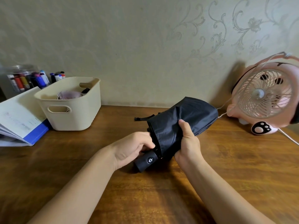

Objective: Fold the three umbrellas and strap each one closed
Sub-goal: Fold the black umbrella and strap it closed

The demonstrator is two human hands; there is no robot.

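Observation:
A collapsed dark navy umbrella [179, 125] is held just above the wooden table [80, 159], its black handle [146, 161] toward me and its loose canopy bulging away to the right. My left hand [131, 148] grips it at the canopy's lower edge, just above the handle. My right hand [187, 143] wraps the canopy's right side, thumb on top. The closing strap [142, 118] hangs free to the left of the canopy. A pink umbrella [68, 95] and a dark one [85, 90] lie in the cream basket [71, 113].
Behind the basket stands a jar of markers [30, 80]. An open booklet [17, 120] lies at the far left edge. A pink desk fan [265, 96] with a white cable [288, 136] stands at the right. The wall runs close behind the table.

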